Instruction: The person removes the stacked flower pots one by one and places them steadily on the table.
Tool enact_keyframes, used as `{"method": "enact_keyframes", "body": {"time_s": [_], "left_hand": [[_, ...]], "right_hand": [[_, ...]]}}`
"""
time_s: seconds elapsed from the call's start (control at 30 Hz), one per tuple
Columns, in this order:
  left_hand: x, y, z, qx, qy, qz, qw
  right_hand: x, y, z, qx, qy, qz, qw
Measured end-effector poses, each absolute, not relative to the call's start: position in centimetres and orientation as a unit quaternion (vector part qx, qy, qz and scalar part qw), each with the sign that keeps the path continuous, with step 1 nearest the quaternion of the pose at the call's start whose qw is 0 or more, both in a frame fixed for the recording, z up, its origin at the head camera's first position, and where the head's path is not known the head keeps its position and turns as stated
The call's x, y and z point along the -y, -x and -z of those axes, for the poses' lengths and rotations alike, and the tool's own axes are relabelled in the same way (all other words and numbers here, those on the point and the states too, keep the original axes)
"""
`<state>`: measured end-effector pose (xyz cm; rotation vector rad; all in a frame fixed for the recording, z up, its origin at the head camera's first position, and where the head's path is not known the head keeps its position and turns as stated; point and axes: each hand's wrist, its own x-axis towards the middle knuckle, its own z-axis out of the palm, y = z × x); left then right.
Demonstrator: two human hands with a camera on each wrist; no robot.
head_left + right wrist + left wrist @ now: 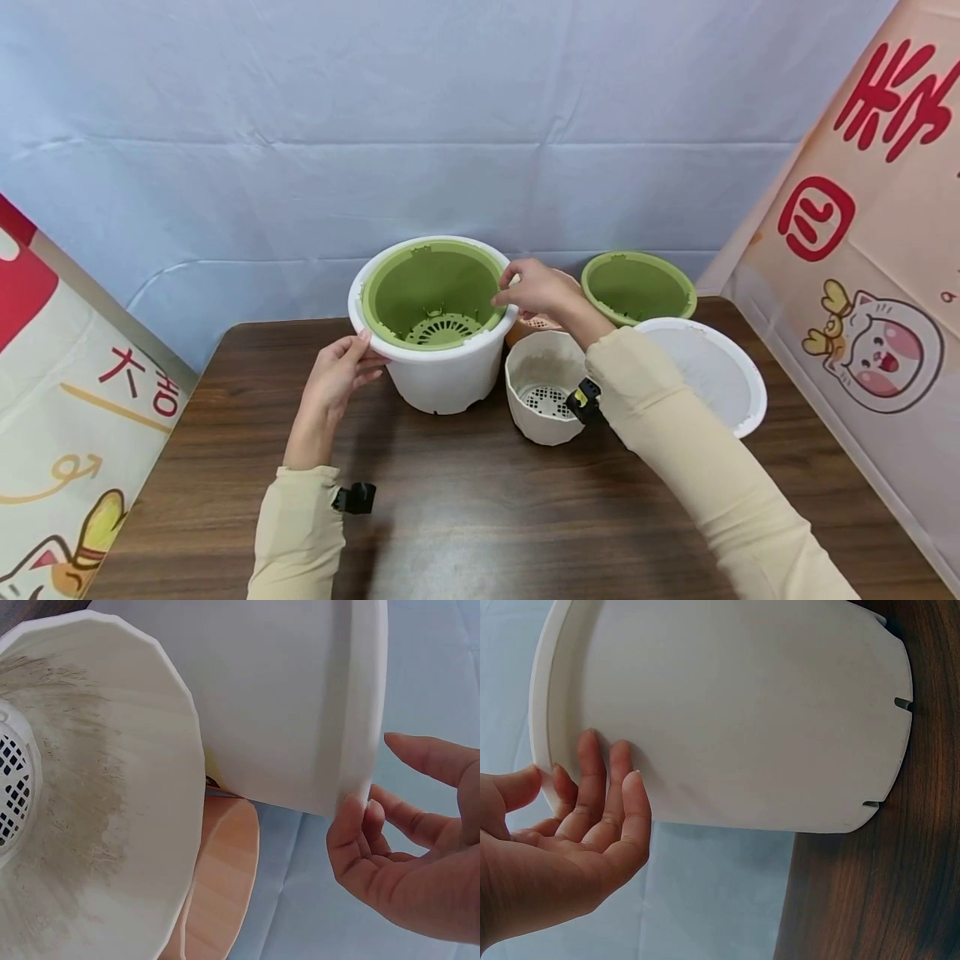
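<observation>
A large white flowerpot (450,379) stands upright on the wooden table, with a green flowerpot (420,287) nested inside it, slotted at the bottom. On the near left side, my left hand (341,375) pinches the white rim, thumb on top and fingers below; the left wrist view shows the white wall (742,712) beside those fingers. Across the pot, my right hand (536,287) is at the right rim, thumb reaching over towards the green edge. Seen from the right wrist, curled fingers (349,832) touch the white rim from outside, and the thumb lies at its upper edge.
Right of the white pot stands a cream faceted pot (543,425) with a holed base and brown stains. An orange pot (225,877) is partly hidden behind it. Another green pot (637,287) and a round white tray (705,367) are farther right, on the table (480,533).
</observation>
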<state>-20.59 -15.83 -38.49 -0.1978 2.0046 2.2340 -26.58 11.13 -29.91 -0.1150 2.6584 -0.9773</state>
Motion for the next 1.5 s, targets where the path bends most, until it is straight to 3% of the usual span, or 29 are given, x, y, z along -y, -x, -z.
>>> {"method": "enact_keyframes", "body": {"time_s": [0.3,0.6,1.5], "left_hand": [[15.9,20.6,38.4,-0.666,0.065,-0.74,0.068],[15.9,20.7,38.5,-0.662,0.066,-0.743,0.065],[15.9,20.6,38.6,-0.664,0.059,-0.743,0.065]], "right_hand": [[-10.8,26.9,30.4,-0.922,0.053,0.358,0.139],[-10.2,27.3,31.4,-0.932,0.087,0.343,0.077],[-10.2,27.6,32.1,-0.95,0.088,0.295,0.058]]}}
